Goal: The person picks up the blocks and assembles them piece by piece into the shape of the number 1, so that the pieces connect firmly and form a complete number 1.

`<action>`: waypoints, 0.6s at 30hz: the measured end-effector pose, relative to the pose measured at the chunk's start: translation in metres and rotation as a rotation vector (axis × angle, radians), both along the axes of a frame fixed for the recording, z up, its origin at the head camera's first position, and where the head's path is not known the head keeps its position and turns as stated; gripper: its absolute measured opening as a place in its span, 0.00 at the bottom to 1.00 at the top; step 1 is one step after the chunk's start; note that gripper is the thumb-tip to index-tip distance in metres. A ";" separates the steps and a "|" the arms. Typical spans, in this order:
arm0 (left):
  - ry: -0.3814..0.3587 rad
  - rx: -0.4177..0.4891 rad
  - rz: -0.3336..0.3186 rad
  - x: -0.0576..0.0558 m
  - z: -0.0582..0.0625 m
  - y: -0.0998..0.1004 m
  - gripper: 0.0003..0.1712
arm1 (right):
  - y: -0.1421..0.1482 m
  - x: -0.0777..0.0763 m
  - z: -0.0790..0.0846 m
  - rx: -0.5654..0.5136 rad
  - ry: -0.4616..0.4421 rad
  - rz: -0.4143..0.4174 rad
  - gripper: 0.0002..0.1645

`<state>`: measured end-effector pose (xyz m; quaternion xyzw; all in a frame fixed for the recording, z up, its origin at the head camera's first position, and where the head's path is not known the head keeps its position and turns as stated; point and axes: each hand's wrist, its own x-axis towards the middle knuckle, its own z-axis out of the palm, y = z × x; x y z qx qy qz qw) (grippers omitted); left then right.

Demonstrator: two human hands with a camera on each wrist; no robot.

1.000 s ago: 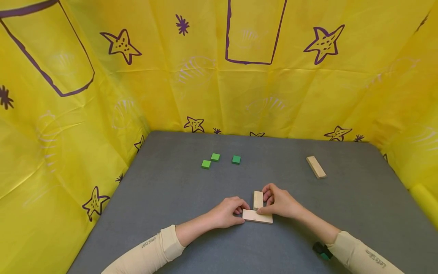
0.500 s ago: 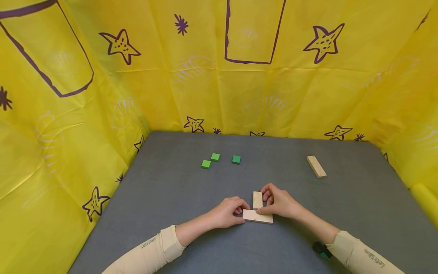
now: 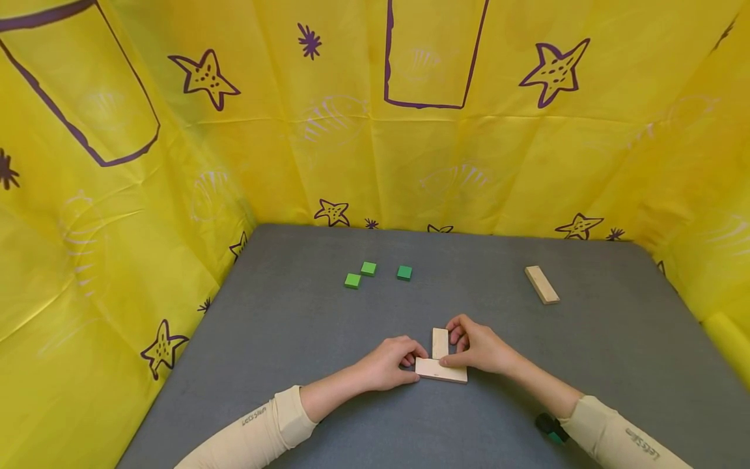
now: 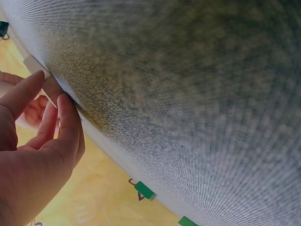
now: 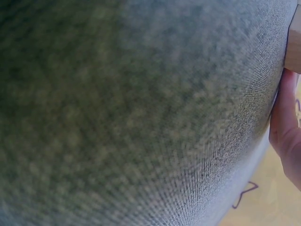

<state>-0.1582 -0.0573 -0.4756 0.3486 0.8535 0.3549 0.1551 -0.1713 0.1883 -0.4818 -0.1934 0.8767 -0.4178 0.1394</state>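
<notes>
Two pale wooden blocks lie near the middle of the grey table in the head view. The nearer block [image 3: 435, 370] lies crosswise, and the upright-pointing block [image 3: 440, 343] meets its far edge, forming an upside-down T. My left hand [image 3: 387, 365] pinches the crosswise block's left end between thumb and fingers; the left wrist view shows those fingertips on its wood [image 4: 51, 89]. My right hand [image 3: 483, 346] holds the other block from the right, fingers curled at its far corner, thumb by the joint. In the right wrist view, a digit [image 5: 284, 106] reaches a wooden block [image 5: 293, 51].
Two light green square tiles [image 3: 368, 268] and a darker green tile [image 3: 404, 273] lie farther back. Another long wooden block [image 3: 541, 284] lies back right. Yellow patterned cloth [image 3: 410, 163] walls the grey table [image 3: 293, 293] at the back and sides.
The block by my right hand has shifted very slightly left along the crosswise block. My left hand and the crosswise block hold their place.
</notes>
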 end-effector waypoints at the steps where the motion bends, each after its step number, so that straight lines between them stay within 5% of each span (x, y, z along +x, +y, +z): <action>1: 0.001 -0.001 0.000 0.000 0.000 0.000 0.16 | 0.000 0.000 0.000 -0.001 -0.001 0.001 0.35; 18: 0.002 -0.005 0.001 0.001 0.000 0.000 0.15 | 0.001 0.000 0.000 -0.039 0.047 0.031 0.31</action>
